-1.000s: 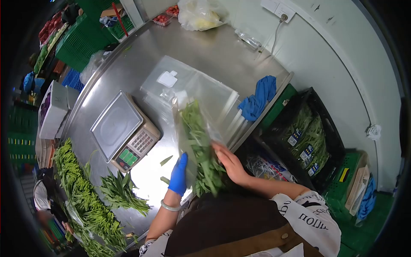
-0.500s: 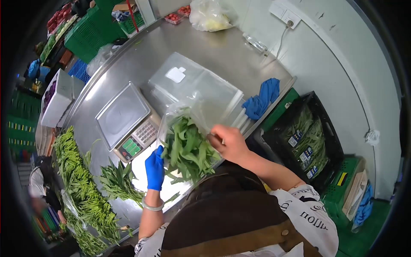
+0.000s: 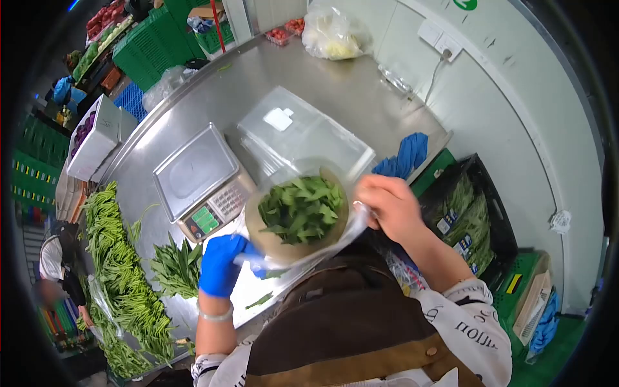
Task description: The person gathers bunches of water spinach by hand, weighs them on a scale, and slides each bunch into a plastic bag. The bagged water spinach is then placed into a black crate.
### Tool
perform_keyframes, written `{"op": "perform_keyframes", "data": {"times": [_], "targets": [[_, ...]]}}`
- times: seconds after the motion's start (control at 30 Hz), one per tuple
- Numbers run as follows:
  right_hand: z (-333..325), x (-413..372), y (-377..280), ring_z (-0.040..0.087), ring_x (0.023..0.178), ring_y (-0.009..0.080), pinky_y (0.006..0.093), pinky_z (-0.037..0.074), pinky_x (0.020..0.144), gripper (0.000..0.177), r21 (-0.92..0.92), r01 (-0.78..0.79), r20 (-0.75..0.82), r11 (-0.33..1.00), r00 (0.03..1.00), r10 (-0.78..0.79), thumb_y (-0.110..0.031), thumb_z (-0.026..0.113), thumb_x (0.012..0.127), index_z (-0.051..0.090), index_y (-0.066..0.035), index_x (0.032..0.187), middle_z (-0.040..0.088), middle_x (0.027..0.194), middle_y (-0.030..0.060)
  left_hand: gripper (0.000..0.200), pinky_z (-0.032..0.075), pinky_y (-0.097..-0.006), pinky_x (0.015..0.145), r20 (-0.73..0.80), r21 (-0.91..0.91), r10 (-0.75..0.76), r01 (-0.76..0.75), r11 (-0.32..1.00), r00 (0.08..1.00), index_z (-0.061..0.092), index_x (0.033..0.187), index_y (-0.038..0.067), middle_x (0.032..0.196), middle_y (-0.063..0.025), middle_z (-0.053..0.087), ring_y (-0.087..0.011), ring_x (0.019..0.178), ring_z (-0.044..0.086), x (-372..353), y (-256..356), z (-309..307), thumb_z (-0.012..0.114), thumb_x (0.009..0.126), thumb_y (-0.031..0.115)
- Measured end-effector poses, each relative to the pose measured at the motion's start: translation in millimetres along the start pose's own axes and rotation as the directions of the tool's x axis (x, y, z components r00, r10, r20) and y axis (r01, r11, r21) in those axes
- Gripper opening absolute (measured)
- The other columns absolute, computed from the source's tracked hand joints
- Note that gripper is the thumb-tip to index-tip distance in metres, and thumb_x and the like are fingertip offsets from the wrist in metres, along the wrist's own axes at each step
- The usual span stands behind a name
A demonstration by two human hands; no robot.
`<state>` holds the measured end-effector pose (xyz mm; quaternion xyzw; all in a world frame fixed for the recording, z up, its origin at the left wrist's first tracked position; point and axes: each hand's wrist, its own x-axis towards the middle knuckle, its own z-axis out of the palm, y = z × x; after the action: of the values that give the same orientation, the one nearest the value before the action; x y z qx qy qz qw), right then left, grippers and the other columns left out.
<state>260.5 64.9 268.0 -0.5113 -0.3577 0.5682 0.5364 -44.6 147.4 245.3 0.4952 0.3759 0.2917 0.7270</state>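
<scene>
Tipped mouth-up since a second ago, leaves now settled inside: clear plastic bag of green leafy stalks (image 3: 300, 213), held above the steel counter's (image 3: 309, 84) near edge. Gripped at opposite rims by blue-gloved left hand (image 3: 219, 264) and bare right hand (image 3: 387, 206), fingers closed on the film.

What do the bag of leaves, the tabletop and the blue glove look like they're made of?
The bag: thin clear plastic, glossy; the leaves show through and it creases. The tabletop: probably stainless steel, dull grey with soft reflections. The glove: smooth blue, thin and snug, likely nitrile or latex.
</scene>
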Motion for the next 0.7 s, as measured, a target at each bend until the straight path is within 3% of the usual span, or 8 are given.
{"op": "perform_keyframes", "data": {"times": [0.1, 0.13, 0.2, 0.23, 0.4, 0.53, 0.6, 0.7], "targets": [[2, -24, -32, 0.047, 0.046, 0.0106, 0.0272, 0.038, 0.045, 0.019, 0.125, 0.423, 0.239, 0.898, 0.865, -0.441, -0.011, 0.056, 0.086, 0.055, 0.001, 0.071, 0.056, 0.06, 0.007, 0.03, 0.037, -0.0283, 0.05, 0.1, -0.163, 0.378, -0.36, 0.919, 0.92, 0.059, 0.066, -0.003, 0.066, -0.0084, 0.058, -0.0151, 0.054, 0.051, -24, 6, -6, 0.065, 0.077, 0.024], [1, -25, -36, 0.051, 0.048, 0.0118, 0.027, 0.04, 0.047, 0.019, 0.133, 0.419, 0.276, 0.898, 0.855, -0.44, -0.011, 0.057, 0.086, 0.055, 0.002, 0.072, 0.057, 0.062, 0.0064, 0.027, 0.039, -0.0286, 0.053, 0.084, -0.131, 0.339, -0.327, 0.936, 0.937, 0.059, 0.068, -0.004, 0.068, -0.008, 0.059, -0.0153, 0.057, 0.053, -27, 5, -9, 0.064, 0.078, 0.02], [0, -12, -34, 0.053, 0.049, 0.0128, 0.0263, 0.042, 0.049, 0.018, -0.22, 0.299, 0.18, 0.929, 0.948, -0.262, -0.011, 0.056, 0.087, 0.055, 0.002, 0.074, 0.057, 0.062, 0.0058, 0.021, 0.042, -0.0291, 0.06, 0.052, 0.061, 0.275, -0.278, 0.959, 0.96, 0.062, 0.073, -0.004, 0.072, -0.0079, 0.062, -0.016, 0.064, 0.057, -21, -1, -17, 0.062, 0.08, 0.015], [-1, -7, -32, 0.054, 0.05, 0.0133, 0.0259, 0.043, 0.05, 0.018, -0.382, 0.211, 0.102, 0.9, 0.977, -0.185, -0.011, 0.056, 0.087, 0.056, 0.002, 0.075, 0.058, 0.062, 0.0054, 0.019, 0.044, -0.0288, 0.067, 0.052, -0.039, 0.176, -0.174, 0.984, 0.983, 0.064, 0.079, -0.005, 0.077, -0.0093, 0.064, -0.0171, 0.07, 0.059, -13, 1, -10, 0.061, 0.081, 0.013], [9, -8, -52, 0.058, 0.067, 0.0213, 0.0301, 0.043, 0.058, 0.012, -0.755, 0.465, 0.081, 0.461, 0.765, -0.639, -0.01, 0.066, 0.079, 0.057, -0.002, 0.077, 0.058, 0.073, 0.0081, 0.023, 0.044, -0.0273, 0.082, 0.114, -0.181, -0.033, 0.054, 0.982, 0.993, 0.068, 0.096, -0.005, 0.091, -0.0101, 0.069, -0.0169, 0.086, 0.061, -3, -22, 19, 0.058, 0.088, 0.015], [55, -7, -52, 0.057, 0.067, 0.0235, 0.0322, 0.045, 0.059, 0.018, -0.77, 0.626, 0.462, 0.122, 0.679, -0.57, -0.017, 0.07, 0.077, 0.057, -0.005, 0.074, 0.058, 0.075, 0.0063, 0.025, 0.045, -0.0286, 0.081, 0.026, -0.216, 0.007, -0.002, 0.976, 1.0, 0.067, 0.097, -0.006, 0.092, -0.013, 0.069, -0.0186, 0.082, 0.062, 2, -32, 27, 0.057, 0.089, 0.016], [69, 7, -23, 0.054, 0.062, 0.026, 0.037, 0.045, 0.058, 0.024, -0.774, 0.633, 0.545, 0.015, 0.678, -0.493, -0.024, 0.069, 0.076, 0.055, -0.007, 0.069, 0.052, 0.066, 0.0057, 0.028, 0.046, -0.0297, 0.081, 0.175, -0.251, -0.001, 0.046, 0.967, 0.984, 0.066, 0.097, -0.007, 0.091, -0.0148, 0.068, -0.0199, 0.08, 0.063, 2, -25, 32, 0.055, 0.091, 0.017], [75, 26, 5, 0.054, 0.061, 0.0262, 0.0374, 0.045, 0.058, 0.023, -0.825, 0.554, 0.52, 0.112, 0.822, -0.233, -0.022, 0.068, 0.075, 0.054, -0.006, 0.066, 0.051, 0.063, 0.0076, 0.032, 0.047, -0.032, 0.082, 0.245, -0.181, -0.001, 0.047, 0.982, 0.969, 0.065, 0.097, -0.009, 0.086, -0.0171, 0.068, -0.0222, 0.078, 0.064, 0, -20, 40, 0.049, 0.094, 0.019]]}}
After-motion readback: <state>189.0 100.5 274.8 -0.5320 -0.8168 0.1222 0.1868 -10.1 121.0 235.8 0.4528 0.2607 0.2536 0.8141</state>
